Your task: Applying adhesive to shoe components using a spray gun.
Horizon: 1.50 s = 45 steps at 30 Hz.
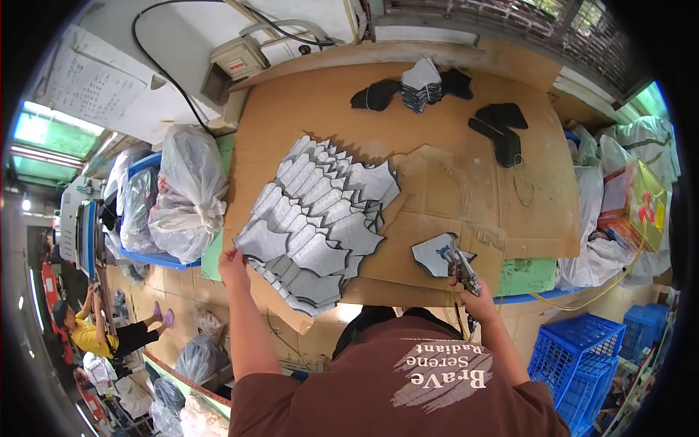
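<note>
Rows of overlapping grey cut pieces (313,197) with dark edges and pointed corners cover the left middle of the cardboard sheet. At their near-left corner, my left hand (233,266) is closed with its fingertips pinching the edge of one grey piece (263,240). My right hand (477,297) grips a metal spray gun (460,264), with a thin hose hanging below the hand. Beneath the gun's head lies a single grey piece (428,256), partly hidden by it.
Cardboard (451,204) covers the table. At its far side sit a tied grey stack (421,84) and black pieces (502,127). Stuffed plastic bags (191,189) stand left, bags and a yellow container (646,197) right. Blue crates (575,364) stand low right; another person (95,328) is far left.
</note>
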Motion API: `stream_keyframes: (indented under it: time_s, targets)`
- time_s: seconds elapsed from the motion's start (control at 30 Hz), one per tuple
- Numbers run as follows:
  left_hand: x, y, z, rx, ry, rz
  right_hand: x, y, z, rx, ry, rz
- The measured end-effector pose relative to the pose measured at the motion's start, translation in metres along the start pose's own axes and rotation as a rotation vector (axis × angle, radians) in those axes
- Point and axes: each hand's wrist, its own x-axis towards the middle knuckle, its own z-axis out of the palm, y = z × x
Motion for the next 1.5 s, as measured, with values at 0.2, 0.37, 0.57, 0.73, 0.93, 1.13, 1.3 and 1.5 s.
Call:
stream_keyframes:
  time_s: [0.2, 0.37, 0.57, 0.73, 0.93, 1.13, 1.3, 1.5]
  targets:
    - [0.032, -0.019, 0.003, 0.166, 0.128, -0.016, 0.002, 0.001, 0.004, 0.015, -0.011, 0.081]
    - [0.035, -0.021, 0.012, 0.779, 0.229, 0.221, 0.003, 0.011, 0.009, -0.018, 0.011, 0.008]
    - [-0.083, 0.017, 0.13, 0.495, -0.225, 0.569, -0.001, 0.024, 0.009, -0.004, 0.031, 0.058]
    - [-0.196, -0.009, 0.224, 0.469, -0.994, 0.69, 0.002, 0.021, 0.017, -0.056, 0.031, -0.034]
    - [-0.218, -0.03, 0.251, 0.592, -1.054, 0.579, 0.0, 0.007, 0.021, -0.019, 0.033, 0.003]
    - [-0.218, -0.035, 0.253, 0.6, -1.049, 0.579, 0.003, 0.012, 0.023, -0.016, 0.018, 0.017]
    - [-0.221, -0.033, 0.251, 0.569, -1.025, 0.603, 0.003, 0.015, 0.021, 0.007, 0.025, 0.039]
    - [-0.222, -0.032, 0.25, 0.558, -1.022, 0.636, 0.003, 0.031, 0.012, 0.065, 0.091, 0.032]
